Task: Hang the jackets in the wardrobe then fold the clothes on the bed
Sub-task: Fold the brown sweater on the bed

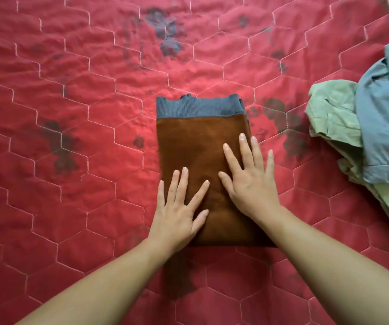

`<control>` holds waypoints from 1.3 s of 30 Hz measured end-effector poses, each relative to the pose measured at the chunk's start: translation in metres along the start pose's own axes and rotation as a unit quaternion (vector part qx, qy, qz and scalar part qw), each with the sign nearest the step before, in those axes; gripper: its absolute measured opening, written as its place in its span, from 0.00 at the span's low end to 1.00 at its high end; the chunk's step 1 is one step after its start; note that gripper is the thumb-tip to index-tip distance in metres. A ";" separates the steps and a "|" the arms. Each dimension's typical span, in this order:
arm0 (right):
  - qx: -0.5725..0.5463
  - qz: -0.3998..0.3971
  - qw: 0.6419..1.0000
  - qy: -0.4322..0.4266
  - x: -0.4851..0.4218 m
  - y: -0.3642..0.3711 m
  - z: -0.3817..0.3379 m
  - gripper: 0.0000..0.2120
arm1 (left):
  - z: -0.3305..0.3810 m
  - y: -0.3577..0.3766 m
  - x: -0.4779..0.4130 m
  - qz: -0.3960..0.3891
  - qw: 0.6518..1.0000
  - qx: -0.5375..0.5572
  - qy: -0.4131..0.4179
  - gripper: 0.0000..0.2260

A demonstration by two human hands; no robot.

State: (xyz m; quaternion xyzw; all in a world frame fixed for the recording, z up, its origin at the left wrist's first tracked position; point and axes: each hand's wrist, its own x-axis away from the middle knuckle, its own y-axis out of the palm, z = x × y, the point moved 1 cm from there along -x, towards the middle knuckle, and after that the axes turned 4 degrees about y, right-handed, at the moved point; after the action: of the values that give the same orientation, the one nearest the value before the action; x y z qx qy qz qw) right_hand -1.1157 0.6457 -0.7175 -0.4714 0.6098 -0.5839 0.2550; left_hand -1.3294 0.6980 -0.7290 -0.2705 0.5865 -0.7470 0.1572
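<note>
A brown garment [195,146] with a grey-blue ribbed band at its far end lies folded into a narrow rectangle in the middle of the red quilted bed [71,113]. My left hand [179,212] rests flat on its near left part, fingers spread. My right hand [249,179] lies flat on its right side, fingers spread and reaching over the right edge. Neither hand grips the cloth.
At the right edge of the bed lies a loose heap of clothes: a blue garment [385,118] on top of a pale green one [334,113]. The red quilt carries dark flower prints and white hexagon stitching.
</note>
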 end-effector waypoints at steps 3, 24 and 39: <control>-0.005 -0.039 0.999 -0.006 -0.012 0.024 0.013 0.33 | -0.003 0.018 -0.004 -0.011 1.000 -0.004 -0.005 0.31; -0.041 0.010 0.999 0.006 -0.023 0.004 -0.013 0.33 | -0.046 -0.018 -0.062 0.025 0.967 0.198 -0.160 0.34; -0.562 -0.177 0.721 0.366 -0.026 -0.036 0.007 0.31 | -0.055 -0.040 -0.052 0.022 0.684 0.632 -0.364 0.30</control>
State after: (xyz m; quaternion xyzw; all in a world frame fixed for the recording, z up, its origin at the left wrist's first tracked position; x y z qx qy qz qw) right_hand -1.0889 0.6697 -0.6907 -0.3773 0.7771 -0.2962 -0.4076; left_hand -1.3170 0.7807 -0.7115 -0.3451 -0.1219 -0.7793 0.5086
